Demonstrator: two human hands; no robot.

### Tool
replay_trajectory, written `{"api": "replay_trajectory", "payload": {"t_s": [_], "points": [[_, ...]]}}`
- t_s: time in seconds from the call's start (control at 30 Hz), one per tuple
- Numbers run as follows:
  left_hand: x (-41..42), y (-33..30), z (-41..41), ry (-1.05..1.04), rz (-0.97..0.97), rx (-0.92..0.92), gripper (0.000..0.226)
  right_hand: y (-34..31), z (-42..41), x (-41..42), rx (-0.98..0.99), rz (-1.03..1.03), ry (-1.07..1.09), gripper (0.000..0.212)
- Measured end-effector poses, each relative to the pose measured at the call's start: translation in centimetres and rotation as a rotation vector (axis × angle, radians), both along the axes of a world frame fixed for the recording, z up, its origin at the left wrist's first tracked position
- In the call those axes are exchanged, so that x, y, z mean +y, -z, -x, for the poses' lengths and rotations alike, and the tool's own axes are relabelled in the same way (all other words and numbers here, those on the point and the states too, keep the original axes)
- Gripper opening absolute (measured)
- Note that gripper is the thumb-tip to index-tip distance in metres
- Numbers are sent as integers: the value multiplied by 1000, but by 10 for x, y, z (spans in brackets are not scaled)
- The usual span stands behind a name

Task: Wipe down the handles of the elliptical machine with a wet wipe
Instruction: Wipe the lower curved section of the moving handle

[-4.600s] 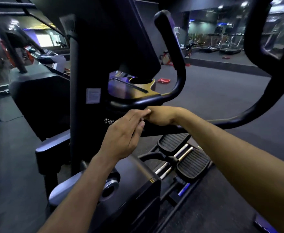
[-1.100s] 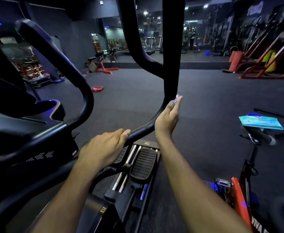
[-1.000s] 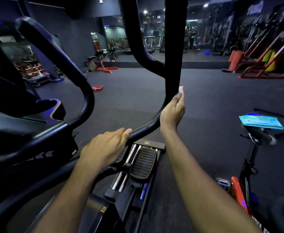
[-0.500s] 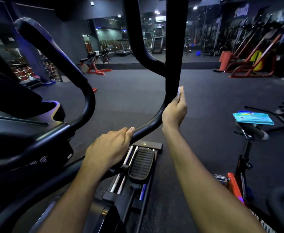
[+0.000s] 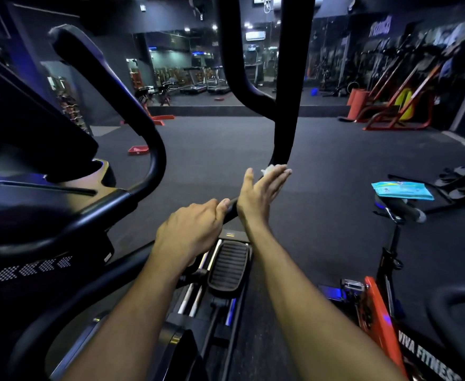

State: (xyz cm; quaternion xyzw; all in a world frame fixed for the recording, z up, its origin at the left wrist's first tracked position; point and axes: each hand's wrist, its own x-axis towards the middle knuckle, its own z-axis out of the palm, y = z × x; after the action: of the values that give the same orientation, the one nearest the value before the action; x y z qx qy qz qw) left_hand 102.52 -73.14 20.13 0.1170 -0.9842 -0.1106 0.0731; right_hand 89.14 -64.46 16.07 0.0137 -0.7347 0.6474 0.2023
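The elliptical's long black moving handle (image 5: 287, 111) rises through the middle of the view and bends down toward me. My left hand (image 5: 191, 232) grips its lower bend. My right hand (image 5: 261, 192) lies just above the left one with straight fingers, pressing a small white wet wipe (image 5: 268, 169) against the bar; only a corner of the wipe shows past the fingertips. A second, curved black fixed handle (image 5: 132, 111) stands at the left beside the console.
A blue pack of wipes (image 5: 402, 191) rests on the saddle of an orange exercise bike (image 5: 377, 306) at the right. Foot pedals (image 5: 228, 266) lie below my hands. Dark gym floor stretches ahead, with red frames and treadmills at the far wall.
My right hand has slid down the bar with the wipe, closer to my left hand, and its fingers have straightened. The left hand keeps its grip.
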Motion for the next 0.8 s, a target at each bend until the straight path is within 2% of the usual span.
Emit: {"api": "replay_trajectory", "payload": {"t_s": [0.07,0.23,0.37,0.5,0.6,0.67,0.8], "points": [[0,-1,-2,11,0,4,59,-15,15,9,-18,75,48,82],[3,-5,-2,19,-23,4,59,-39,41,39,43,290,-1,57],[3,-5,-4,30,-22,6,60,-27,57,46,-105,474,-118,83],[3,-6,-2,25,-34,4,61,-7,44,36,-261,673,-209,65],[3,-7,0,17,-50,10,64,-1,34,34,-350,766,-324,70],[2,-6,1,19,-71,16,65,-10,37,41,-350,752,-344,73],[3,-7,2,8,-90,14,67,-46,44,57,-145,543,-333,80]]}}
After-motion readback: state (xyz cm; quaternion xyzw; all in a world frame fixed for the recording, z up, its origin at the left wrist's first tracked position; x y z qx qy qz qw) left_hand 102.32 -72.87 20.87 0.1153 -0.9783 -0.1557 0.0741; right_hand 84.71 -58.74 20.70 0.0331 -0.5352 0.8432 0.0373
